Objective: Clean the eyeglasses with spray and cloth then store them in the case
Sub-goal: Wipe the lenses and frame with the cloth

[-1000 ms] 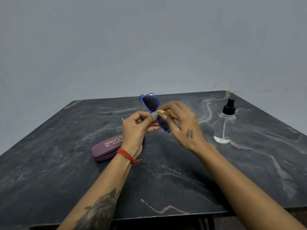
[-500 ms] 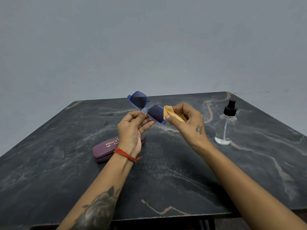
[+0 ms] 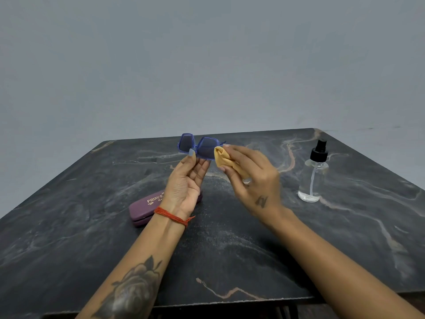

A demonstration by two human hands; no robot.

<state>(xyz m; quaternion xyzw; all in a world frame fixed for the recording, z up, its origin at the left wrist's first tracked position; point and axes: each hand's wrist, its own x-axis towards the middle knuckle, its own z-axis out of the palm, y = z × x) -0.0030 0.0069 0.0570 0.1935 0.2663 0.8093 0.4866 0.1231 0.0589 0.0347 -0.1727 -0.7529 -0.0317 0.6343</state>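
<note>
Blue-framed eyeglasses with dark lenses (image 3: pixel 200 147) are held up above the table, lenses facing me, pinched at the bridge by my left hand (image 3: pixel 187 180). A folded yellow cloth (image 3: pixel 226 161) sits in my right hand (image 3: pixel 255 180), its tip touching the right lens edge. A closed purple case (image 3: pixel 143 207) with gold lettering lies on the table behind my left wrist, partly hidden. A clear spray bottle (image 3: pixel 312 178) with a black nozzle stands upright at the right, away from both hands.
The dark marble table (image 3: pixel 92 238) ends in a front edge near the bottom of the view. A plain grey wall stands behind it.
My left hand has turned the glasses from edge-on to level with both lenses facing me and lifted them. My right hand has slid the cloth off the lens to its right edge.
</note>
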